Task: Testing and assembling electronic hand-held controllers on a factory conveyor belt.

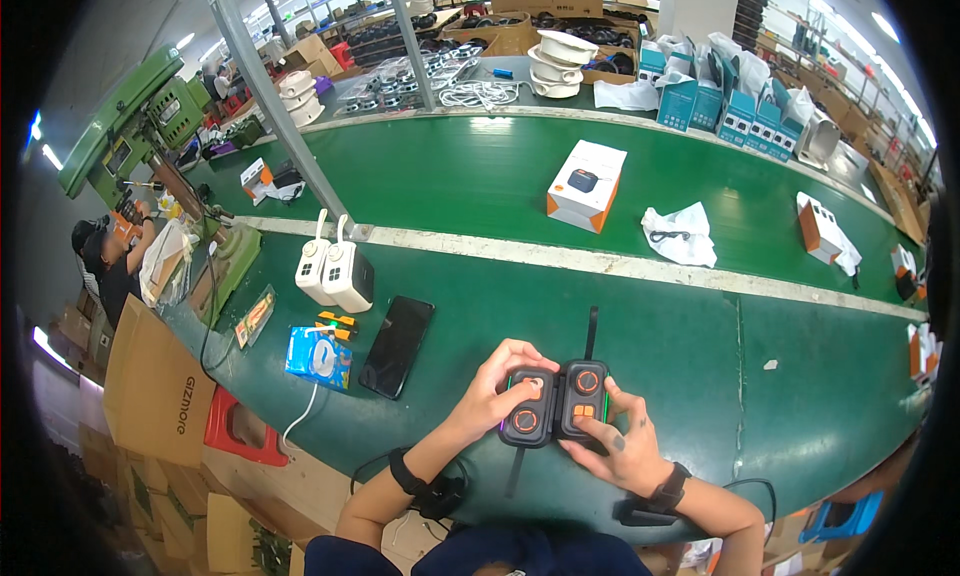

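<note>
A black two-part device with orange-ringed round dials and orange buttons is held just above the green bench. Its halves sit side by side, with a strap at each one's end, and purple and green light shows along the outer edges. My left hand grips the left half, its thumb over the buttons near the top. Around the right half's outer side, my right hand is closed, with a finger on the lower orange buttons. Left of my left hand lies a black smartphone, dark-screened, beside a blue and white box.
Two cream-and-black handled devices stand at the bench's far left, by a metal post and a green drill press. Across a pale rail, the green conveyor carries a white-and-orange box and a bagged cable.
</note>
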Demonstrator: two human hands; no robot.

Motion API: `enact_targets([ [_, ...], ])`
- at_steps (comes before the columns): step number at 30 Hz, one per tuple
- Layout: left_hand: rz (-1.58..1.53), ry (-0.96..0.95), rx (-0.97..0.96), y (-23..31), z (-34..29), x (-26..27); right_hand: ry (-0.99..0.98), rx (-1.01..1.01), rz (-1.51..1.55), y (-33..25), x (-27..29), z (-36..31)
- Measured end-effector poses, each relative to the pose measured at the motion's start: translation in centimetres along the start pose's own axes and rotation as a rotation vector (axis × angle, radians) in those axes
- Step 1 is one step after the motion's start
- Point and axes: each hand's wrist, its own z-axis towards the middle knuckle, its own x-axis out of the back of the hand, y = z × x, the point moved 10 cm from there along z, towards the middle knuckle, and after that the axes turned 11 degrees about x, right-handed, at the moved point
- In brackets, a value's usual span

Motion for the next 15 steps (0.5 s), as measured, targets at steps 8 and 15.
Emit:
enact_targets([
  [8,0.017,0.002,-0.003,0.0,0.0,0.7,0.016,0.005,0.002,-0.1,-0.4,0.3],
  [15,0.005,-0.005,0.002,0.1,-0.1,1.1,0.028,0.003,0.001,-0.3,-0.5,0.8],
])
